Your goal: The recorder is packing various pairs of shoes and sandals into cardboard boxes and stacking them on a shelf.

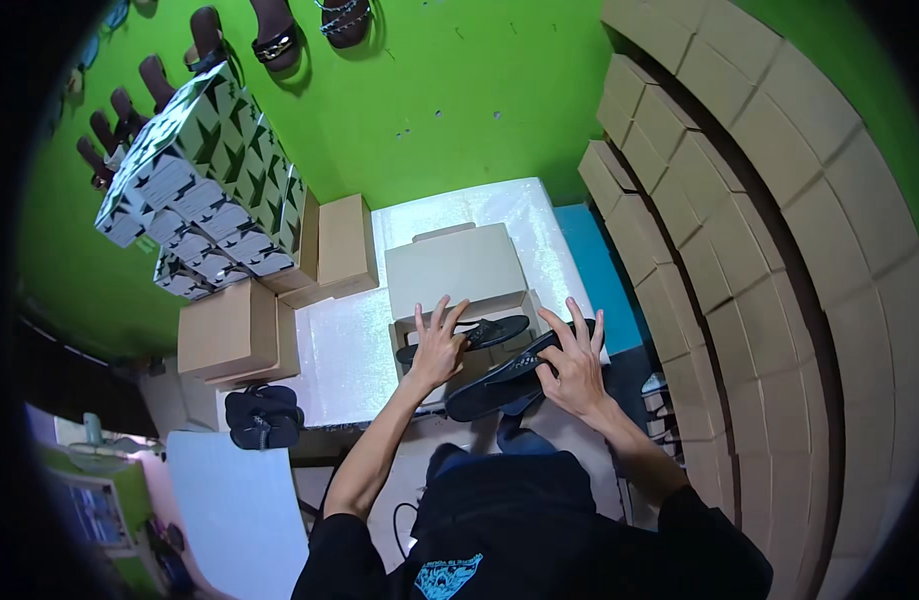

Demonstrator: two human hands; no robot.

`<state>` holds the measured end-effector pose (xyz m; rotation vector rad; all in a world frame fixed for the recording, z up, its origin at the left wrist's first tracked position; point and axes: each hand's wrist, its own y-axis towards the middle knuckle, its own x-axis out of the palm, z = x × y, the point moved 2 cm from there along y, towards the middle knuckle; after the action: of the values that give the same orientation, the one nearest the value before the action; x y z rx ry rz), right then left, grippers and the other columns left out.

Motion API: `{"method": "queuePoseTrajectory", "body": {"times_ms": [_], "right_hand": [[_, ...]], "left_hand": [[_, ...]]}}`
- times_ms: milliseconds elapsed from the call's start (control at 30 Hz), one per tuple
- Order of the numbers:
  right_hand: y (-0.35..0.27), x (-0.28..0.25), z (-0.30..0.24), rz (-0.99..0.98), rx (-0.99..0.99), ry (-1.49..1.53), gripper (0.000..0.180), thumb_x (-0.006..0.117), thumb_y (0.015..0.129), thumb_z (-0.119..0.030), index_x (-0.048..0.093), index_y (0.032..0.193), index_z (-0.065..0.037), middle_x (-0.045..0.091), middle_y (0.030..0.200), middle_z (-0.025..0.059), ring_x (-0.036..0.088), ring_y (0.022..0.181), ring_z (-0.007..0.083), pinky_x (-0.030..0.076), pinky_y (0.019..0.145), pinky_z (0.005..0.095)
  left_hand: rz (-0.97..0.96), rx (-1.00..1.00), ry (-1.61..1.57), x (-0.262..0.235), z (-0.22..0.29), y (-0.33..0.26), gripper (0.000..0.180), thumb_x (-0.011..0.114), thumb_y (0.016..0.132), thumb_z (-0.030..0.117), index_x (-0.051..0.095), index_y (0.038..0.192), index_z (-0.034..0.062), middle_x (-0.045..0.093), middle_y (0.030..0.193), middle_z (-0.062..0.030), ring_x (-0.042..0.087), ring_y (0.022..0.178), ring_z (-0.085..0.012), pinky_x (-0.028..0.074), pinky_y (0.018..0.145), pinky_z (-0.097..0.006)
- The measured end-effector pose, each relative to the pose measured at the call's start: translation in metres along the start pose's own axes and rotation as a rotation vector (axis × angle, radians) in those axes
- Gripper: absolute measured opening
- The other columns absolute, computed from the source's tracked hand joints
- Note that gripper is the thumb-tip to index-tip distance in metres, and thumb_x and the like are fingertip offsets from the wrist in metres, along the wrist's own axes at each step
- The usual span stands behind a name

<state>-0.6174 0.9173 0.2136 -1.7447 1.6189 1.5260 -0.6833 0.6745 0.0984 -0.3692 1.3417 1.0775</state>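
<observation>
Two black sandals (490,395) under fingers (557,328)

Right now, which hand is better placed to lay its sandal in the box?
Probably the left hand: its black sandal sits within the outline of the open box, while the right hand's second sandal juts past the box's right side.

We've got brt. light mid-frame, glare on table (342,345), dim L edge w/ soft detail; fisheye bows boxes (750,300) at R, blk. vignette all round.
</observation>
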Motion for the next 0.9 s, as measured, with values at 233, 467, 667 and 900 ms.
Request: {"method": "queuePoseTrajectory", "body": {"times_ms": [233,467,667,900], "right_hand": [[0.035,0.025,0.043,-0.155,-0.004,0.040,0.009,0.066,0.074,-0.010,0.066,0.068,-0.003,0.048,0.147,0.0121,0.024,0.148,0.0405,0.005,0.115,0.0725],[0.046,0.057,0.048,-0.183,-0.014,0.086,0.009,0.066,0.072,-0.010,0.064,0.065,-0.003,0.048,0.148,0.0112,0.027,0.148,0.0398,0.007,0.114,0.0738],[0.061,0.072,0.041,-0.184,-0.003,0.090,0.010,0.067,0.073,-0.008,0.065,0.065,-0.002,0.048,0.146,0.0120,0.022,0.149,0.0389,0.002,0.115,0.0729],[0.056,0.141,0.029,-0.237,-0.052,0.042,0.012,0.069,0.073,-0.012,0.070,0.068,-0.002,0.049,0.144,0.0153,0.024,0.148,0.0406,0.003,0.115,0.0734]], "left_hand": [[-0.112,0.001,0.130,0.078,-0.032,0.004,0.016,0.070,0.079,0.017,0.074,0.092,0.0083,0.032,0.158,-0.0089,0.023,0.148,-0.0355,0.011,0.112,-0.075],[-0.130,-0.073,0.044,0.085,-0.050,-0.032,0.023,0.071,0.084,0.030,0.079,0.099,0.0147,0.032,0.160,-0.0123,0.022,0.150,-0.0370,0.013,0.114,-0.072],[0.129,-0.547,-0.199,-0.022,-0.068,-0.027,0.019,0.067,0.091,0.027,0.078,0.098,0.0134,0.050,0.146,-0.0111,0.032,0.143,-0.0414,0.011,0.115,-0.065],[-0.140,-0.312,-0.054,-0.025,-0.039,-0.032,0.028,0.072,0.085,0.031,0.078,0.107,0.0147,0.040,0.152,-0.0145,0.022,0.147,-0.0417,0.006,0.115,-0.071]]}}
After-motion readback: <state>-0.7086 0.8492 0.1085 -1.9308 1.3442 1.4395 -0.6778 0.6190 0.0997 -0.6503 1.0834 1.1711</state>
